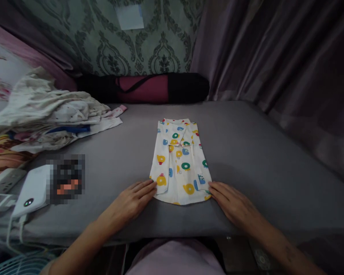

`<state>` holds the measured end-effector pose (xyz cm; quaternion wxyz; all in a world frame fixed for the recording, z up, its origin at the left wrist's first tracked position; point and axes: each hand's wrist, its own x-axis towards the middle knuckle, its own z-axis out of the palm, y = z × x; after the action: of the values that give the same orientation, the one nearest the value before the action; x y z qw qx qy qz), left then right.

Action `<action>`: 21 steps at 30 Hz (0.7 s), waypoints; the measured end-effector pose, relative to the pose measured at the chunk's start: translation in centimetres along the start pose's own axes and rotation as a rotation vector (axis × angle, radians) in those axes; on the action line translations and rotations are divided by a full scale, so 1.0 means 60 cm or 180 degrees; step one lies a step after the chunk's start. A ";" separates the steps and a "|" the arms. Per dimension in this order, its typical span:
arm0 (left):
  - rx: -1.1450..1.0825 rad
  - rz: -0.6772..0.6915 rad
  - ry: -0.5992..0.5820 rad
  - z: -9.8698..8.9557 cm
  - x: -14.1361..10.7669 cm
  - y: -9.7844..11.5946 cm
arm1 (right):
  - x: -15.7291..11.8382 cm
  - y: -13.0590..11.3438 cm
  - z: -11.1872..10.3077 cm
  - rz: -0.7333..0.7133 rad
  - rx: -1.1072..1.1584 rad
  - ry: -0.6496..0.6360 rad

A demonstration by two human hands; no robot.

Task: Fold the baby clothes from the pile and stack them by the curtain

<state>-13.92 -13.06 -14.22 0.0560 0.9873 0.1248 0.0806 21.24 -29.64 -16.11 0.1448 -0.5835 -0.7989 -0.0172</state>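
A small white shirt (181,168) with yellow, green and blue printed shapes lies on the grey bed sheet. Both its sides are folded inward, and its sleeves lie over the body. The curved hem faces me and the collar points away. My left hand (137,196) has its fingers closed at the lower left corner of the cloth. At the lower right corner, my right hand (231,200) holds the edge in the same way. Both palms face down, and the thumbs are mostly hidden.
A heap of clothes (60,110) lies at the left. Nearer me are a white power bank (33,191) with cables and a power strip (7,181). Beside them, something is blurred out. A long black and maroon bag (143,88) lies along the wall. Curtains (275,57) hang at the right.
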 end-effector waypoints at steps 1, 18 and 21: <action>-0.0110 -0.0006 -0.0045 -0.002 0.001 -0.005 | 0.004 0.003 -0.005 0.0012 0.0065 -0.0037; -0.0236 -0.0142 -0.0071 0.020 0.045 -0.084 | 0.055 0.055 -0.002 0.0088 0.0360 -0.0085; -0.0582 -0.0246 -0.0091 0.022 0.041 -0.084 | 0.058 0.056 0.004 0.0141 0.0855 0.0125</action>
<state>-12.56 -7.69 -15.84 0.1508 0.9736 0.1542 0.0752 23.38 -25.31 -15.96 0.2375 -0.5759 -0.7780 0.0816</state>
